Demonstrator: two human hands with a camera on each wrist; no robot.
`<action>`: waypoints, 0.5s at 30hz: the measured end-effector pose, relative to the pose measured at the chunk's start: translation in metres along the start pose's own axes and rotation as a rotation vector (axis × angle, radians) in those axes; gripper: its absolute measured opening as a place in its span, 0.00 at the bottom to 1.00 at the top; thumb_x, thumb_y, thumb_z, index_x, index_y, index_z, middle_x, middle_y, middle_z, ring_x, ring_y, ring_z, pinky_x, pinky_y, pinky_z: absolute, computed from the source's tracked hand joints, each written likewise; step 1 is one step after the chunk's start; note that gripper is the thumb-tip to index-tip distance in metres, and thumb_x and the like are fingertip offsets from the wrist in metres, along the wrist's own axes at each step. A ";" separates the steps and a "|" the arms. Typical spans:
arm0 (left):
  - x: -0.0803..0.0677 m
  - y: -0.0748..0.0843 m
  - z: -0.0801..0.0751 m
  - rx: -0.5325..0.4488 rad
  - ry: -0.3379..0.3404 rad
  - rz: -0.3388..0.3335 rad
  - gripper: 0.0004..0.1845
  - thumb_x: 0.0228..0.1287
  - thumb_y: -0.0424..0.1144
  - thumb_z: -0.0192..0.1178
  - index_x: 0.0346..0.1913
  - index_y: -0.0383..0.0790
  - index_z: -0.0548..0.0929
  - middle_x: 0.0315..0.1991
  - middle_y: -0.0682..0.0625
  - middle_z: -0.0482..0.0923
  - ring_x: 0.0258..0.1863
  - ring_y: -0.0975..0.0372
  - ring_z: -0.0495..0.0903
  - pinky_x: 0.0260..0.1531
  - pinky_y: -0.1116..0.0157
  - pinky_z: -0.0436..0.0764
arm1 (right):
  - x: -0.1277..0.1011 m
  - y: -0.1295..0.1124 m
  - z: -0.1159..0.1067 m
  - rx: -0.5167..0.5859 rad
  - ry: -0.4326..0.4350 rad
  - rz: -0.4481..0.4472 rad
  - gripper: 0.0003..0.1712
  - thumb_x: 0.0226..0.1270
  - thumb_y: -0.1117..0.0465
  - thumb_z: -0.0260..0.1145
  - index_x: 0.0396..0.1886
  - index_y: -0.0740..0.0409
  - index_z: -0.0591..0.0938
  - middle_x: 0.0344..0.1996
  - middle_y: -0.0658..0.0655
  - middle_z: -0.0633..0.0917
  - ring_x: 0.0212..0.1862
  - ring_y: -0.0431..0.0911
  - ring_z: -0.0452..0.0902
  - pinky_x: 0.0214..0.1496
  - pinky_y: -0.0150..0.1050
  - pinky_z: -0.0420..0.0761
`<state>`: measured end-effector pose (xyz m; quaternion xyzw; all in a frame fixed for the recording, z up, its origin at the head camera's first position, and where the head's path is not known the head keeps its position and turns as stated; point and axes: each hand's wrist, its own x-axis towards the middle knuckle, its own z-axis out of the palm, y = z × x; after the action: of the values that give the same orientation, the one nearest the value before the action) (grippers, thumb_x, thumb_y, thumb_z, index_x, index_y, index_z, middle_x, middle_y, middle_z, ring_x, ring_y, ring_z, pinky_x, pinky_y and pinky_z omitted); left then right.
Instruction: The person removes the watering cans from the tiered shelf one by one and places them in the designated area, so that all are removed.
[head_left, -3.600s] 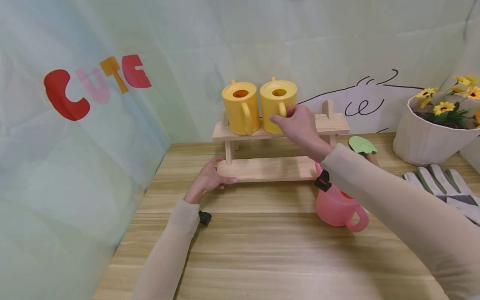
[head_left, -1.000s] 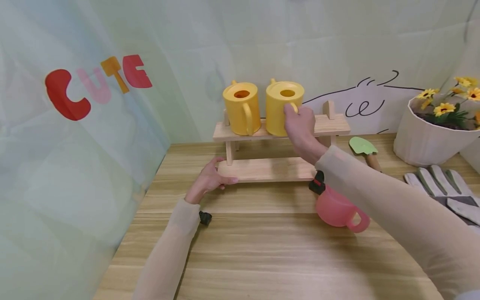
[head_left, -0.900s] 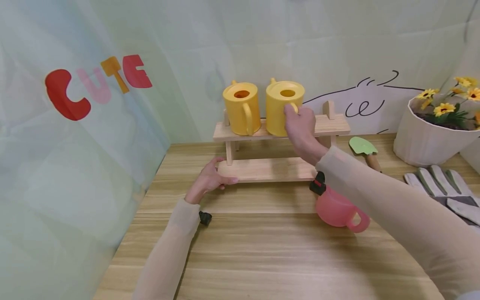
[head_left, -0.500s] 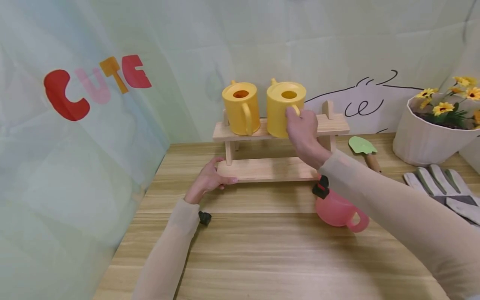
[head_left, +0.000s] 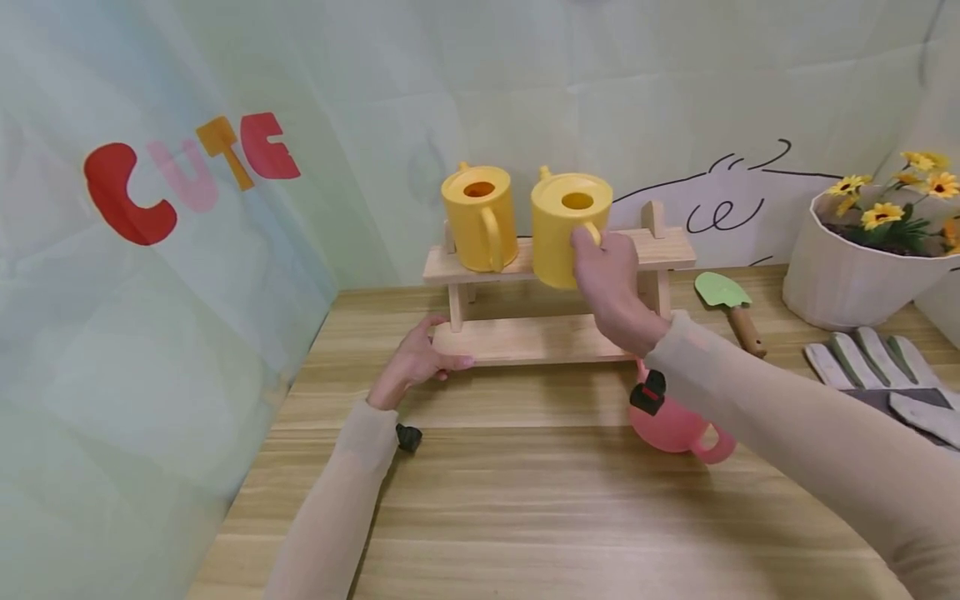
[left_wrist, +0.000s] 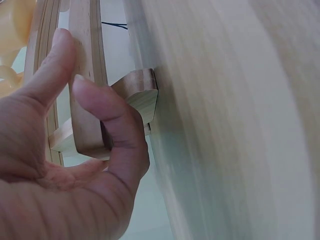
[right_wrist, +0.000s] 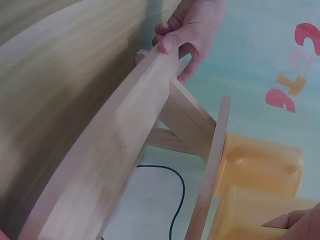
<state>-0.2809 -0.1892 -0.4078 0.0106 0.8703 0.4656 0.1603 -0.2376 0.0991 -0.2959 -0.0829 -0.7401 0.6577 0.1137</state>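
Note:
My right hand (head_left: 611,279) grips the handle of a yellow watering can (head_left: 558,242), whose base overlaps the front edge of the wooden shelf's upper board (head_left: 663,248). Whether that base touches the board, I cannot tell. A second yellow watering can (head_left: 477,225) stands upright to its left, handle facing me. At the lower left, my left hand (head_left: 416,354) holds the end of the shelf's lower board (head_left: 532,340). Seen from the left wrist, thumb and fingers curl round the board end (left_wrist: 90,127). Only a bit of my right hand (right_wrist: 300,227) shows in the right wrist view.
A pink watering can (head_left: 671,425) stands on the table, partly behind my right forearm. Farther right are a green trowel (head_left: 723,292), grey-white gloves (head_left: 877,367) and a white pot (head_left: 836,267) of yellow flowers. A fabric backdrop (head_left: 360,108) runs behind and along the left.
My right hand has closed on the right watering can's handle and drawn the can rightward, then toward me past the upper board's front edge. My left hand stays on the lower board.

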 end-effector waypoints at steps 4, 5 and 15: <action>0.000 0.000 0.000 -0.001 0.000 0.003 0.56 0.64 0.39 0.82 0.86 0.39 0.55 0.53 0.37 0.78 0.20 0.65 0.77 0.27 0.70 0.81 | -0.004 0.002 -0.002 -0.002 0.009 -0.022 0.20 0.78 0.54 0.53 0.22 0.54 0.72 0.22 0.48 0.75 0.33 0.46 0.74 0.36 0.36 0.73; 0.000 0.001 0.000 -0.003 -0.001 0.002 0.56 0.63 0.39 0.82 0.86 0.39 0.55 0.53 0.37 0.78 0.20 0.65 0.77 0.27 0.70 0.81 | -0.005 0.003 -0.002 -0.004 0.008 -0.024 0.20 0.78 0.54 0.53 0.22 0.54 0.72 0.22 0.48 0.76 0.33 0.46 0.75 0.37 0.35 0.74; 0.000 0.000 0.000 -0.010 0.000 -0.001 0.56 0.63 0.39 0.82 0.86 0.39 0.56 0.54 0.36 0.78 0.20 0.65 0.77 0.27 0.70 0.81 | -0.021 0.004 -0.007 -0.032 0.007 -0.018 0.20 0.79 0.55 0.53 0.22 0.54 0.73 0.17 0.46 0.74 0.27 0.43 0.70 0.30 0.34 0.70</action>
<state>-0.2811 -0.1893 -0.4083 0.0094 0.8680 0.4697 0.1606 -0.2158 0.1007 -0.3001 -0.0804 -0.7509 0.6443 0.1207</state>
